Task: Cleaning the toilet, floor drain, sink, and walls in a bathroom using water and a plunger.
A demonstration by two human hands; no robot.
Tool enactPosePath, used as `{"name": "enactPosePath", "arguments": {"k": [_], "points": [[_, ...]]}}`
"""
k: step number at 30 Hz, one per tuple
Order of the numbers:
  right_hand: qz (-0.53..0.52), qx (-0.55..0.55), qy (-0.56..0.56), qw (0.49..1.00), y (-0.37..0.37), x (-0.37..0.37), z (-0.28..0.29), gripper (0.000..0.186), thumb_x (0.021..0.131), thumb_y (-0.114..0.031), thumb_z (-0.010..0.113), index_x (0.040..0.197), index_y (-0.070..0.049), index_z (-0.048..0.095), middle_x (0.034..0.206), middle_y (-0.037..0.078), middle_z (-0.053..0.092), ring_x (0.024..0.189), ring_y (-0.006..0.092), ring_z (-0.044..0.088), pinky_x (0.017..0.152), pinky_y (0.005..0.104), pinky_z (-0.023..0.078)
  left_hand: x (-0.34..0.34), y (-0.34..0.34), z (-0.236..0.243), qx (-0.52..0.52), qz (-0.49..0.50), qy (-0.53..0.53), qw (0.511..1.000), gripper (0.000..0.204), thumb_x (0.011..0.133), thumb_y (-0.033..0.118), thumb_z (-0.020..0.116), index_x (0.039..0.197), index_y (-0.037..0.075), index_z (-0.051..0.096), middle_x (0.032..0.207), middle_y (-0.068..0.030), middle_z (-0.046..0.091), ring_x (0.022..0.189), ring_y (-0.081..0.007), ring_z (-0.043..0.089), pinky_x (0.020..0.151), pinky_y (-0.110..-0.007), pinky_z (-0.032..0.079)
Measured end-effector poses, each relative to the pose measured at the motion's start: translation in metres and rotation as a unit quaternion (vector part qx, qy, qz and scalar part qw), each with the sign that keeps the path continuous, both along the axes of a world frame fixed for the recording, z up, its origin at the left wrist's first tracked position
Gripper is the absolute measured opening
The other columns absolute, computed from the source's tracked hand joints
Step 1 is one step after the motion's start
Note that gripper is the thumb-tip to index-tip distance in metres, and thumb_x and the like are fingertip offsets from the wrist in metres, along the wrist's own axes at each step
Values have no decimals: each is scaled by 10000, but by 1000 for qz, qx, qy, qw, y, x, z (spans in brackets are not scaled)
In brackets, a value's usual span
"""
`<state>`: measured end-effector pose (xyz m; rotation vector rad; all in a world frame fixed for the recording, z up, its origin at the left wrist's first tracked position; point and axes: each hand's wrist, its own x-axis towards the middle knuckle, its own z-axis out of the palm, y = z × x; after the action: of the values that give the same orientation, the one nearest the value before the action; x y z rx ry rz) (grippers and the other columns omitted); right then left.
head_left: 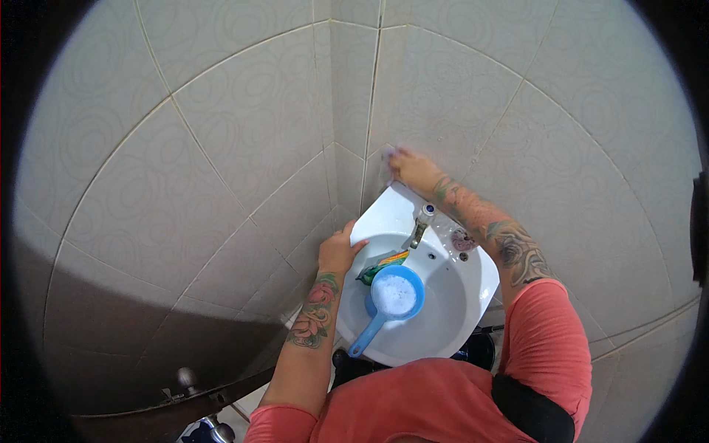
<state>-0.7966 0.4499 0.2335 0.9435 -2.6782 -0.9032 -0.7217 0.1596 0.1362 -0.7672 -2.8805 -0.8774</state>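
My left hand (338, 251) grips the left rim of a white corner washbasin (450, 317), its fingers curled over the edge. At the tiled wall by the corner, just beyond the basin's back tip, my right hand (416, 171) presses a pale lilac, cloth-like thing (388, 164) to the tiles; it is blurred and partly hidden by the fingers. Inside the basin sits a blue dipper (357, 348) full of white suds (395, 294), its handle pointing toward me. A green and yellow packet (391, 260) lies behind it against the bowl's side.
A chrome tap (422, 225) stands at the basin's back, below my right forearm. On the ledge to its right rests a dark pinkish scrubber-like lump (463, 240) amid wet suds. Tiled walls (244, 148) meet behind the basin. A dark door edge with a knob (187, 379) is at lower left.
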Motion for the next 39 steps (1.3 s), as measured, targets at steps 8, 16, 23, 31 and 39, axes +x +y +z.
{"name": "enactPosePath", "arguments": {"k": [8,16,23,31,39], "points": [[29,53,97,993,-24,-13,-16,211,828,-219,546,953,-125,687,1103,35,595,1199,228,485,1036,377,363,-3,-3,-9,34,24,10,999,493,912,531,544,1255,178,565,949,-161,683,854,-365,667,709,-471,529],[97,-80,188,974,-16,-11,82,158,828,-197,555,974,-146,588,1121,52,577,1232,249,482,1071,411,346,-3,-6,-20,80,29,56,995,471,899,511,573,1208,156,600,929,-158,690,842,-354,672,694,-465,535],[-7,-96,470,878,-20,-4,262,353,867,-208,563,1212,-129,578,1385,71,485,1349,255,395,1138,454,263,-2,-1,-17,77,44,90,992,458,874,491,616,1161,134,637,889,-159,689,796,-351,672,669,-443,534],[42,-7,520,853,-9,-29,371,384,889,-178,498,1259,-92,547,1349,87,514,1351,260,401,1141,494,231,0,-5,-13,42,38,20,998,529,891,541,560,1228,135,600,957,-177,684,880,-352,667,743,-456,531],[1,-159,577,801,-11,-14,514,629,900,-152,597,1478,-125,351,1562,150,259,1450,320,239,1173,538,180,1,-3,-9,38,29,4,999,537,896,537,557,1250,135,597,971,-172,687,892,-342,668,752,-451,529]]}}
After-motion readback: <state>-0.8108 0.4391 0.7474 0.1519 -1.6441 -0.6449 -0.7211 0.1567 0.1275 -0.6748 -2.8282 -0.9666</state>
